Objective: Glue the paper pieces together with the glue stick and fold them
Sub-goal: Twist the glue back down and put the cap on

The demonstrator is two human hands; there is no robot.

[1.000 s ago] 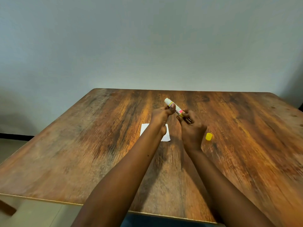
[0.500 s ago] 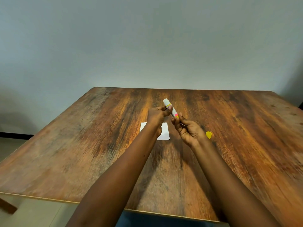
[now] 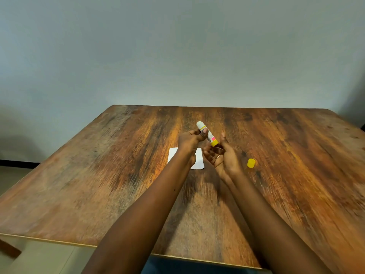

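Nearest us, both bare forearms reach out over the wooden table (image 3: pixel 98 184). Our right hand (image 3: pixel 224 158) is turned palm up with its fingers relaxed, grasping nothing. It sits just beneath the yellow base of the glue stick (image 3: pixel 207 133), and we cannot tell whether they touch. The yellow cap (image 3: pixel 251 163) lies on the table to that hand's right, apart from it. Under the left wrist the white paper (image 3: pixel 173 156) lies flat. Our left hand (image 3: pixel 189 142) clasps the stick's middle, thumb across the barrel, its white end tilted up and away.
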